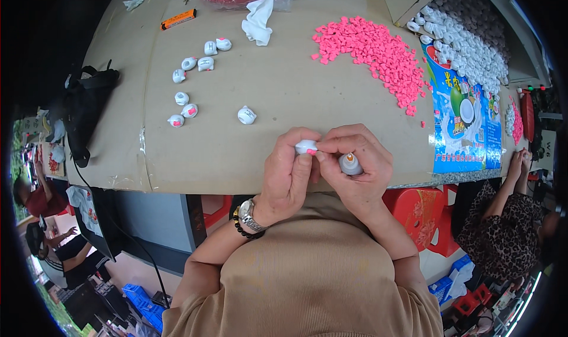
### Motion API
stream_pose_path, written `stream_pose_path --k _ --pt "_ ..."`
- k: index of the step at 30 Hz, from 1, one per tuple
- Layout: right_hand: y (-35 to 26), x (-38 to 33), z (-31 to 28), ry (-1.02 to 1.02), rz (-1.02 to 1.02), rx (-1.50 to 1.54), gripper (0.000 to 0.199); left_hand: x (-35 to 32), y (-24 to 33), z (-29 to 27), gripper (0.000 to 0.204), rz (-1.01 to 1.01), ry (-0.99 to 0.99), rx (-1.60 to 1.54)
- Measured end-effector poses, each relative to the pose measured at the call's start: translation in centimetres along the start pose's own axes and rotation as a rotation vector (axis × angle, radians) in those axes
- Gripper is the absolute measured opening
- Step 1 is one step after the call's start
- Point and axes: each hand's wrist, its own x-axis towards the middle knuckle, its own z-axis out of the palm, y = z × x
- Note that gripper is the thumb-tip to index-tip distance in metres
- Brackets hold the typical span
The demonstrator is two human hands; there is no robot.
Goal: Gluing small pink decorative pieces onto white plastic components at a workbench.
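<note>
White rounded piece (pixel 303 145) with a pink spot: pinched by thumb and fingers of the left hand (pixel 283 176), nearer the wearer than the pink heap (pixel 378 53) and to its left, above the near part of the worktop (pixel 284 86). Right hand (pixel 371 167): fingertips met at the spotted end, other fingers curled round a pale nozzle bottle (pixel 350 165), tip up. Whether the fingertips held a pink bit, could not tell. Single white piece (pixel 247 115) stood left of the heap, toward the wearer; eight similar white pieces (pixel 206 64) scattered farther left. White cloth (pixel 258 20) lay just left of the heap, orange packet (pixel 178 19) well beyond it. Right of the heap: blue printed sheet (pixel 444 142), with a white pile (pixel 473 50) at its far end.
</note>
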Motion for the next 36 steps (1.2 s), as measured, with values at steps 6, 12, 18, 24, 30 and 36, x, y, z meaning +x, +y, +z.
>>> stream_pose_path --k 6,12,18,24,30,36 --pt "-0.4 0.1 0.2 0.004 0.033 -0.011 0.018 -0.2 0.2 -0.2 0.02 -0.107 -0.01 -0.053" --pt "0.2 0.2 0.1 -0.004 0.278 0.169 0.023 1.5 1.4 -1.9 0.017 0.013 0.04 0.407" --pt "0.1 0.0 -0.3 0.039 0.364 0.187 0.023 3.8 1.5 -5.8 0.022 -0.075 0.159 1.021" --pt "0.1 0.1 -0.7 0.048 0.415 0.235 0.022 4.6 1.8 -8.0 0.025 -0.16 0.239 1.074" --pt "-0.2 0.5 -1.7 0.04 0.542 0.35 0.029 3.8 3.5 -6.4 0.031 -0.422 0.265 -0.464" --pt "0.4 1.0 -3.2 -0.05 0.383 0.371 0.047 3.3 3.6 -3.6 0.029 -0.578 0.045 -0.968"
